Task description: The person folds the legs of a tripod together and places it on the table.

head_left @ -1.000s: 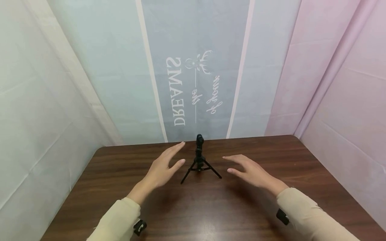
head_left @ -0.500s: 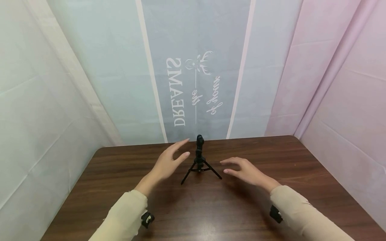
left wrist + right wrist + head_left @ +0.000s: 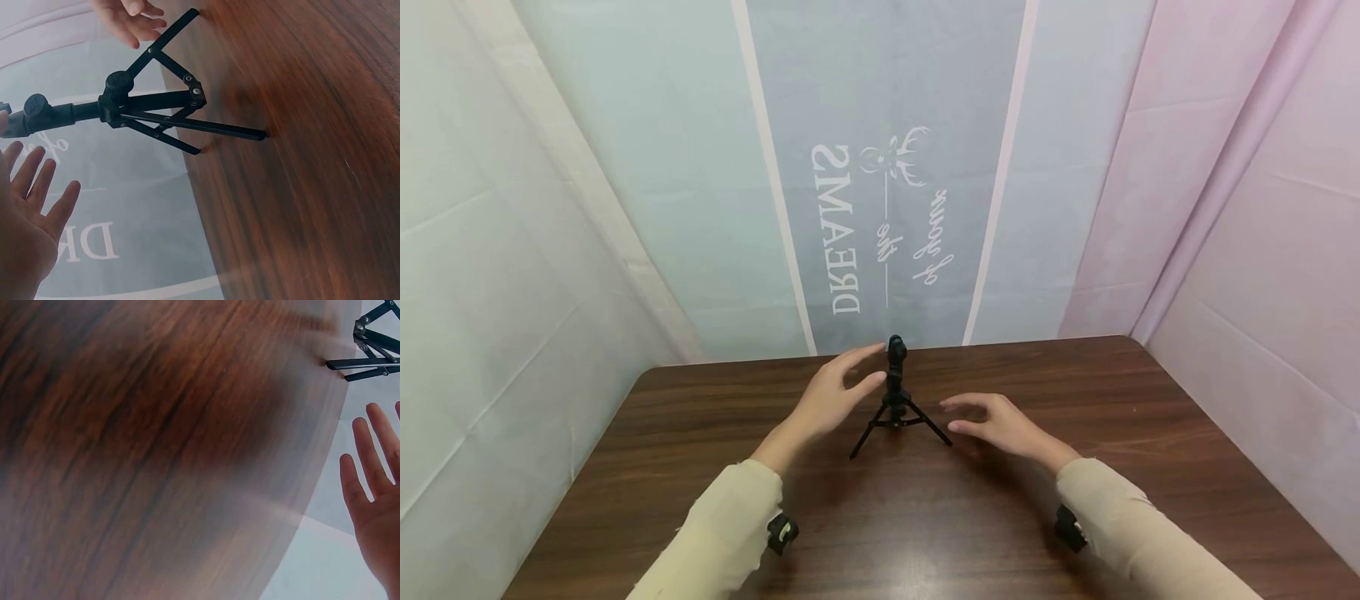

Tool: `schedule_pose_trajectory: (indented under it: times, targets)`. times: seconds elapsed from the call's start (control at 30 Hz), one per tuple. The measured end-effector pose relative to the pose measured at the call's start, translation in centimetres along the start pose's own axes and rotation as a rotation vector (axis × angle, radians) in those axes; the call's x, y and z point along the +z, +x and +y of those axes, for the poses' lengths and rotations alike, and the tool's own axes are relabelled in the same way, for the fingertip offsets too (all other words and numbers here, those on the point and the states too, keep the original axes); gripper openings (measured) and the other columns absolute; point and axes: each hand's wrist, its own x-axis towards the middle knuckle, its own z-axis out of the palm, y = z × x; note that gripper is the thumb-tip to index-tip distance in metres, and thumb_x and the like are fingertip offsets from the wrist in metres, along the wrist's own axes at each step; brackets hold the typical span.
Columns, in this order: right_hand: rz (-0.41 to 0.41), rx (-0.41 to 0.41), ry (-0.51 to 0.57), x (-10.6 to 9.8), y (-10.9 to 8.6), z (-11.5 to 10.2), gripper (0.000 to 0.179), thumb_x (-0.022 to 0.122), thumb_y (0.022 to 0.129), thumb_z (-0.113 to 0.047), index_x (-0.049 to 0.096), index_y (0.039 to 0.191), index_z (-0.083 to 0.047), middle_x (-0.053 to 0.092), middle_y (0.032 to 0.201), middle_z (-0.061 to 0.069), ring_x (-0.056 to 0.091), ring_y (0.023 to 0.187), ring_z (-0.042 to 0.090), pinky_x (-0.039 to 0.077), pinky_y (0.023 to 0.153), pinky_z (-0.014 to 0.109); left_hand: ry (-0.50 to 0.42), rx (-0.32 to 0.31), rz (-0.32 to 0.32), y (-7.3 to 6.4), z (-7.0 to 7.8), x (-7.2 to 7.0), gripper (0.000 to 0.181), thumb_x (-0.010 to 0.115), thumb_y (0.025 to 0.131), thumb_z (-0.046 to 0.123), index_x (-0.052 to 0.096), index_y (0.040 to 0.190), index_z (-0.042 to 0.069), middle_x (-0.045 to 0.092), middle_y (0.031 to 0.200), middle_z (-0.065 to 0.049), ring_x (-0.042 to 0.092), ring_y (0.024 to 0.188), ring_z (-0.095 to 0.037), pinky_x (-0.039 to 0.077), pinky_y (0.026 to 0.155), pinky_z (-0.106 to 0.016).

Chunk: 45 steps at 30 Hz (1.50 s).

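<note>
Left hand (image 3: 830,395) and right hand (image 3: 1009,426), spread, flank tripod (image 3: 896,398).

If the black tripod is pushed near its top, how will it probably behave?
The tripod might tip, as its slim post rises above the legs. Their wide spread should resist small nudges, and their straight shape suggests stiffness.

Fabric-walled booth (image 3: 1262,250), lettered backdrop (image 3: 887,92), wood-grain table (image 3: 917,508)
</note>
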Motion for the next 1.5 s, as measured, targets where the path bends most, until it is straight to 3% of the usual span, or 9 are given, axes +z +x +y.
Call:
schedule_pose_trajectory:
  times: [0.13, 0.37, 0.63, 0.97, 1.3, 1.5]
  targets:
    - [-0.011, 0.011, -0.001, 0.2, 0.3, 0.2, 0.038, 0.07, 0.095, -0.024, 0.066, 0.129, -0.007, 0.068, 0.122, 0.006, 0.061, 0.114, 0.028, 0.05, 0.091, 0.049, 0.01, -0.027, 0.007, 0.4, 0.4, 0.3, 0.053, 0.055, 0.097, 0.055, 0.048, 0.146, 0.038, 0.046, 0.149, 0.008, 0.045, 0.135, -0.024, 0.04, 0.105, -0.053]
    - [-0.073, 0.028, 0.004, 0.4, 0.6, 0.6, 0.033, 0.071, 0.094, -0.02, 0.069, 0.124, -0.006, 0.07, 0.114, 0.006, 0.065, 0.105, 0.024, 0.052, 0.084, 0.04, 0.03, -0.044, 0.004, 1.2, 1.0, 0.9, 0.059, 0.057, 0.097, 0.053, 0.047, 0.149, 0.027, 0.046, 0.15, 0.002, 0.04, 0.139, -0.022, 0.037, 0.109, -0.051]
    - [-0.135, 0.031, 0.002, 1.0, 1.0, 0.7, 0.026, 0.073, 0.092, -0.02, 0.072, 0.116, -0.009, 0.072, 0.105, 0.001, 0.066, 0.097, 0.017, 0.053, 0.078, 0.029, 0.035, -0.075, 0.009, 2.3, 1.1, 1.2, 0.055, 0.062, 0.097, 0.045, 0.051, 0.146, 0.021, 0.055, 0.141, 0.0, 0.053, 0.126, -0.021, 0.045, 0.101, -0.045]
    - [-0.165, 0.04, 0.012, 1.5, 1.3, 0.9, 0.022, 0.076, 0.089, -0.011, 0.073, 0.108, -0.002, 0.067, 0.091, -0.001, 0.059, 0.078, 0.009, 0.05, 0.064, 0.025, 0.024, -0.014, -0.005, 3.4, 1.3, 1.0, 0.038, 0.069, 0.095, 0.033, 0.065, 0.131, 0.021, 0.07, 0.113, 0.007, 0.065, 0.1, -0.014, 0.052, 0.088, -0.039]
    - [-0.175, 0.026, -0.064, 1.8, 1.6, 1.3, 0.015, 0.077, 0.085, -0.006, 0.073, 0.1, -0.005, 0.064, 0.087, -0.005, 0.057, 0.077, 0.006, 0.05, 0.067, 0.025, 0.061, 0.009, -0.028, 3.7, 1.5, 1.1, 0.033, 0.07, 0.094, 0.034, 0.068, 0.125, 0.023, 0.071, 0.114, 0.005, 0.069, 0.089, -0.01, 0.056, 0.08, -0.035]
    - [-0.169, -0.014, -0.096, 1.8, 1.8, 1.3, 0.014, 0.078, 0.084, -0.005, 0.073, 0.096, -0.006, 0.064, 0.086, -0.005, 0.056, 0.075, 0.005, 0.05, 0.066, 0.025, 0.111, 0.0, -0.005, 3.7, 1.9, 1.2, 0.033, 0.069, 0.094, 0.036, 0.069, 0.125, 0.023, 0.072, 0.11, 0.005, 0.069, 0.089, -0.009, 0.056, 0.078, -0.035]
